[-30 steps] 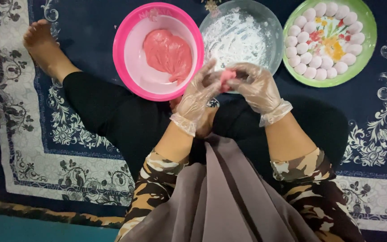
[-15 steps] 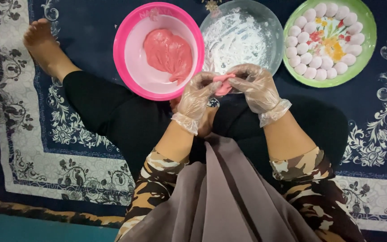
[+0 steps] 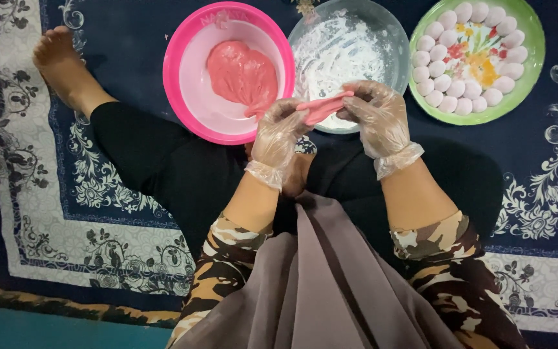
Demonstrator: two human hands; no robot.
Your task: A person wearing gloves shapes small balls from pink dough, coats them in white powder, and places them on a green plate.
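Head view: I see the left hand (image 3: 278, 134) and right hand (image 3: 377, 116), both gloved, pinching opposite ends of a pink dough strip (image 3: 323, 107). Its long axis runs left–right between them, above the near rim of the floured bowl (image 3: 395, 39), equally near both hands.

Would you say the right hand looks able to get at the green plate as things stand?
Probably yes: the right hand is close beside the green plate with nothing between them, though it and the left hand are both holding the pink dough piece.
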